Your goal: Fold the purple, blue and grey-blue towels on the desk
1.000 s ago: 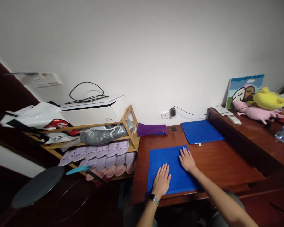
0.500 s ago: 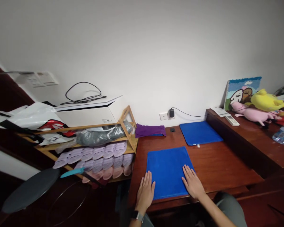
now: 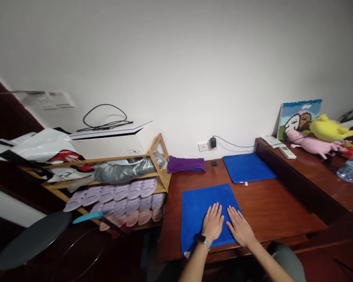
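Observation:
A blue cloth (image 3: 194,207) lies spread out flat on the brown wooden desk (image 3: 270,207), near its front edge. My left hand (image 3: 213,222) rests palm down on the cloth, right of its middle, fingers outstretched. Over the cloth's right edge lies my right hand (image 3: 239,226), also flat, its fingers pointing away from me. The two hands are close together but apart. A second blue cloth (image 3: 248,167) lies farther back on the right, a white tag at its front edge. At the back left is a folded purple cloth (image 3: 186,163) with some blue showing beneath.
Left of the desk stands a wooden rack (image 3: 164,180) with several lilac and pink slippers, bags and a white box (image 3: 111,145). A black plug (image 3: 213,141) sits in the wall. On the raised right side are a remote (image 3: 287,152), plush toys (image 3: 328,128) and a water bottle (image 3: 351,171).
My left hand has moved right, from the cloth's left edge to right of its middle. A white tag now shows at the cloth's near left corner. My right hand has stayed in place.

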Tool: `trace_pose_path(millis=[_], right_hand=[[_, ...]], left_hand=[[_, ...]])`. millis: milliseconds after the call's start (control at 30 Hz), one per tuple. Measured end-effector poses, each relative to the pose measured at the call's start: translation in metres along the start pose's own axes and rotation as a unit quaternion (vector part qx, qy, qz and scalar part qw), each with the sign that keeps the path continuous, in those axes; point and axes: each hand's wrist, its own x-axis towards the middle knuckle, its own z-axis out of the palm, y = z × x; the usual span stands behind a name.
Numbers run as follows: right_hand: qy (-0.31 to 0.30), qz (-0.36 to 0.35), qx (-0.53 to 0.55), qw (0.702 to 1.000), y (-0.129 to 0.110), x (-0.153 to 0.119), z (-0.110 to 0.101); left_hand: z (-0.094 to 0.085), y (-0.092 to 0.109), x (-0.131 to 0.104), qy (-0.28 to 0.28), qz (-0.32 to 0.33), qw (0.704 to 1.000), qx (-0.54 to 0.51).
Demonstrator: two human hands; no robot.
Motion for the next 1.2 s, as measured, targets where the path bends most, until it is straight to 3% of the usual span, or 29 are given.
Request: trace_pose_path(millis=[100, 300, 400, 533, 633, 700, 800, 867, 1000, 1100, 1200], right_hand=[[-0.007, -0.001, 0.003, 1.0, 0.0, 0.0, -0.003], [-0.02, 0.012, 0.014, 1.0, -0.006, -0.004, -0.007], [-0.029, 0.035, 0.019, 0.999, -0.009, -0.005, -0.005], [-0.01, 0.058, 0.031, 0.998, -0.01, 0.029, -0.018], [0.013, 0.05, 0.029, 0.998, -0.008, 0.079, -0.033], [-0.012, 0.06, 0.016, 0.998, -0.007, 0.109, -0.038], [-0.049, 0.076, 0.001, 0.996, 0.0, 0.129, -0.03], [-0.047, 0.071, 0.007, 0.996, 0.005, 0.129, -0.021], [-0.042, 0.062, 0.016, 0.997, 0.011, 0.124, -0.013], [-0.045, 0.067, 0.017, 0.997, 0.008, 0.127, -0.022], [0.013, 0.068, 0.029, 0.997, 0.004, 0.123, -0.038]], left_hand=[[-0.001, -0.028, -0.012, 0.004, -0.059, 0.998, 0.017], [-0.015, -0.104, -0.059, 0.018, -0.166, 0.983, 0.071], [-0.017, -0.128, -0.072, 0.028, -0.19, 0.977, 0.088], [-0.023, -0.128, -0.05, 0.053, -0.147, 0.984, 0.082], [-0.026, -0.102, -0.004, 0.054, -0.084, 0.993, 0.062], [-0.023, -0.083, 0.028, 0.035, -0.052, 0.997, 0.05], [-0.011, -0.074, 0.054, 0.0, -0.054, 0.998, 0.038], [-0.003, -0.088, 0.054, -0.001, -0.082, 0.996, 0.037], [-0.003, -0.143, 0.029, 0.025, -0.164, 0.984, 0.061], [-0.019, -0.177, 0.007, 0.045, -0.219, 0.971, 0.082], [-0.042, -0.183, -0.019, 0.085, -0.185, 0.975, 0.084]])
